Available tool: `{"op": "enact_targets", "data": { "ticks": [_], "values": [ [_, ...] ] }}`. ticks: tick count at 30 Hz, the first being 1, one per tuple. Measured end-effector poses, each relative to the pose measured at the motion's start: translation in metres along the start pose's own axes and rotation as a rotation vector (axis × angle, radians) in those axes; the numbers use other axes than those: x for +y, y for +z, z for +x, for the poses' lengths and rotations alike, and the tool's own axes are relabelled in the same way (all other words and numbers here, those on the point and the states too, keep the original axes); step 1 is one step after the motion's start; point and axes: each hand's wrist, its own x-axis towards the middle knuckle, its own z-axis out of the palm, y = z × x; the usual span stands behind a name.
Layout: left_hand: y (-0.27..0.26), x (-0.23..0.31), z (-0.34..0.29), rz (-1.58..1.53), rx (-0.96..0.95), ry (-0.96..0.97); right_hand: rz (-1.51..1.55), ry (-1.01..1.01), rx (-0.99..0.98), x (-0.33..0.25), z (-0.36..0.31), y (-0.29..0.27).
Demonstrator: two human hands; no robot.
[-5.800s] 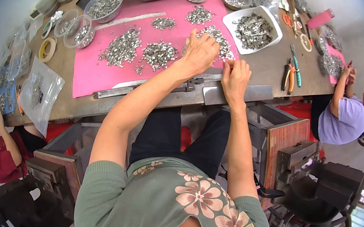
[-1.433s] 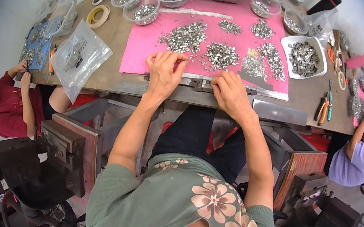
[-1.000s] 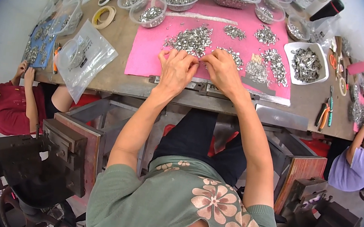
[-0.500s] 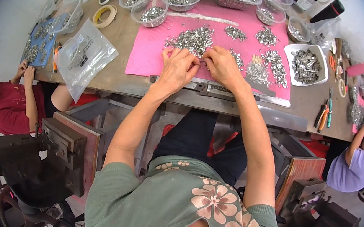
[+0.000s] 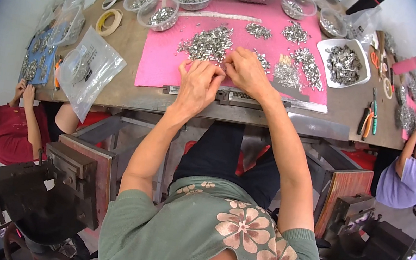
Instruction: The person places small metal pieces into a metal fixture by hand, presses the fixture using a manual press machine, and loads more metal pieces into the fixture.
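Since 1.4 s ago, the right hand [image 5: 247, 74] is shifted from the metal fixture [image 5: 246, 99] up over the pink mat [image 5: 156, 65], to 2 o'clock of the left hand [image 5: 196, 84]. Fingertips of both are pinched close together; whether anything is gripped cannot be told, too small. Silver pieces are heaped at 12 o'clock of the left hand in the large heap [image 5: 206, 43]. Judged mid-work: pieces are already parted into heaps, plenty is left loose. Counted: five chip heaps, one partly hidden by the right hand; one thin-piece pile [image 5: 287, 76] at 3 o'clock of it; one white tray [image 5: 322, 49], filled, between 2 and 3; one fixture at 6; two pliers [image 5: 364, 120] between 3 and 4. At least six filled clear tubs [image 5: 192, 5] are set from 10 to 2 o'clock around the mat.
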Motion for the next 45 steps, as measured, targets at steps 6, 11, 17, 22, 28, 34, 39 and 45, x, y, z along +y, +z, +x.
{"op": "enact_targets", "data": {
  "ticks": [6,11,17,22,28,34,39,45],
  "values": [
    [0.011,0.028,-0.011,-0.192,-0.052,0.119,0.173,0.186,-0.044,-0.019,-0.041,-0.051],
    [0.019,0.031,-0.014,-0.151,-0.049,0.144,0.123,0.103,-0.015,-0.029,-0.075,-0.053],
    [0.017,0.030,-0.015,-0.123,0.031,0.189,-0.032,-0.005,0.026,-0.037,-0.079,-0.049],
    [-0.001,-0.001,-0.007,0.044,0.146,-0.069,-0.027,0.002,-0.020,-0.034,-0.079,-0.053],
    [-0.002,-0.019,0.008,0.134,0.076,-0.096,-0.026,-0.030,0.120,-0.026,-0.032,-0.020],
    [0.007,-0.021,0.008,0.178,0.097,-0.051,-0.203,-0.018,0.045,-0.017,-0.009,0.017],
    [0.005,-0.022,0.007,0.165,0.104,-0.026,-0.199,-0.007,0.063,-0.017,-0.007,0.020],
    [0.004,-0.025,0.008,0.176,0.076,-0.004,-0.041,0.080,0.022,-0.012,-0.007,0.014]
  ]
}}
